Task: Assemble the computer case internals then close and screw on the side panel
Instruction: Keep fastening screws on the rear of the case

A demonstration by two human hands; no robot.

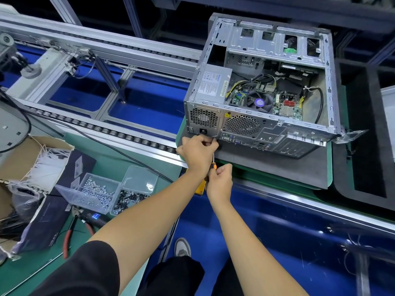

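An open grey computer case lies on its side on a dark foam mat, its rear panel facing me. Inside show the power supply, the motherboard with a CPU fan and loose cables. My left hand pinches the tip end of a screwdriver against the lower rear corner of the case, below the power socket. My right hand grips the screwdriver's orange and black handle just below. Whether a screw sits at the tip is hidden by my fingers.
A divided clear box of silver screws and black screws sits at the left, with its lid. Red-handled pliers, a cardboard box of white zip ties and a roller conveyor lie further left. A yellow tool rests under my wrists.
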